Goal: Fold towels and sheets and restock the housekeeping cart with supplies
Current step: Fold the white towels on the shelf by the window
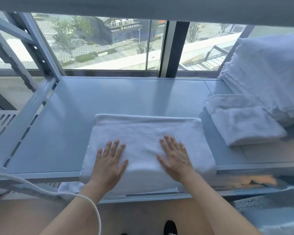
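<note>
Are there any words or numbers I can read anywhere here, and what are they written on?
Sign on the building outside the window: a yellow round logo and a row of light characters, too small and blurred to read.
No words or numbers show on the towel, the stacked towels or the shelf.

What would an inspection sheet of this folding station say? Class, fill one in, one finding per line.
Surface: grey shelf, mostly bare, its front edge under the towel.
Job's things: white towel folded flat, overhanging the front edge; folded towel to its right; stack of white linen at far right.
Clutter: nothing seen.
Hands: left hand and right hand press flat on the towel, fingers straight.
Cables: white cord loops across the left forearm.
Surroundings: window behind the shelf, rack frame at left.
</note>
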`<state>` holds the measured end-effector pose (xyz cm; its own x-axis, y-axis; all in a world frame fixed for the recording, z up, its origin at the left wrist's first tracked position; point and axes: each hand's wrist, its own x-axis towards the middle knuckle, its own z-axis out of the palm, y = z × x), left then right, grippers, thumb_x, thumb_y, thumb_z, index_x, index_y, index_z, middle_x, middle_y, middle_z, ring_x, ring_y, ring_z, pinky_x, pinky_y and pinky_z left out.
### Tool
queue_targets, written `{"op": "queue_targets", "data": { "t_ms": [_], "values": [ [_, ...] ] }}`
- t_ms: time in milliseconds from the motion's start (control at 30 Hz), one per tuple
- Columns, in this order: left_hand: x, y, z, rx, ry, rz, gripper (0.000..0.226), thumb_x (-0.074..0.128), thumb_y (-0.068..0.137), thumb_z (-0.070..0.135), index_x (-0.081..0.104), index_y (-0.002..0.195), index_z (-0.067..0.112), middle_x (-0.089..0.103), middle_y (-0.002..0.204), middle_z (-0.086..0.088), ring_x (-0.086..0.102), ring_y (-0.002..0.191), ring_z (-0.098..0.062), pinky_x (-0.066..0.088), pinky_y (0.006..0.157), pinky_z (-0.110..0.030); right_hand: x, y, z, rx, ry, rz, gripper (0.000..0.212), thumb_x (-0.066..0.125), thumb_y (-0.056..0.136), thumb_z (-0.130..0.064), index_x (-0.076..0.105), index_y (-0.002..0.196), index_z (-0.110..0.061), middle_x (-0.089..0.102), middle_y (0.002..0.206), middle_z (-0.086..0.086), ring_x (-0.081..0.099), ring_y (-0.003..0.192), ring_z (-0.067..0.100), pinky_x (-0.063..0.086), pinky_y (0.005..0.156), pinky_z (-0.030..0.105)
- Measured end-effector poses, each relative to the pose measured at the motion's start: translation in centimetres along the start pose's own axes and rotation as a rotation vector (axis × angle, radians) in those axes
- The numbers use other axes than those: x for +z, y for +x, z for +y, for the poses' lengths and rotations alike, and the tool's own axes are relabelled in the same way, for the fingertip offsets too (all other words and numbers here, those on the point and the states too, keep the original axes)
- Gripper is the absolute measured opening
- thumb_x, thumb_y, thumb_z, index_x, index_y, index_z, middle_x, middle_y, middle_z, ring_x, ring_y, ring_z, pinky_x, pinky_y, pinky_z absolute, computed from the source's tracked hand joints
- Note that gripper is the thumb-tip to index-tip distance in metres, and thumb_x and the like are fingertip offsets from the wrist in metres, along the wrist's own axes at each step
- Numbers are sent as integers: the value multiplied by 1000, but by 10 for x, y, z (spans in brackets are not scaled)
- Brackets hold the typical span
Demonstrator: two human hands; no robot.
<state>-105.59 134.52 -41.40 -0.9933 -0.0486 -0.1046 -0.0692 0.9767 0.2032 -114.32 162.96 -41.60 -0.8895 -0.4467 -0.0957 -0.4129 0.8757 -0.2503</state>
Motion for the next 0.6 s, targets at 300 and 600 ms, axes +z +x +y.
{"op": "queue_targets", "data": {
  "t_ms": [300, 600],
  "values": [
    [23, -39, 2, 19, -8, 41, 72, 11, 102, 67, 15, 164, 31, 6, 173, 3, 3, 159, -23, 5, 125, -50, 8, -32, 3, -38, -46, 0, 73, 16, 103, -70, -14, 162, -39, -26, 168, -16, -26, 154, 9, -14, 125, 38],
    [-2, 33, 4, -27, 0, -23, 82, -3, 90, 69, 0, 164, 34, -10, 172, 7, -16, 158, -17, -7, 127, -46, -13, 39, 15, -12, -38, -13, 71, 29, 104, -61, 1, 165, -36, -13, 171, -14, -12, 158, 12, -2, 128, 43]
  ]
}}
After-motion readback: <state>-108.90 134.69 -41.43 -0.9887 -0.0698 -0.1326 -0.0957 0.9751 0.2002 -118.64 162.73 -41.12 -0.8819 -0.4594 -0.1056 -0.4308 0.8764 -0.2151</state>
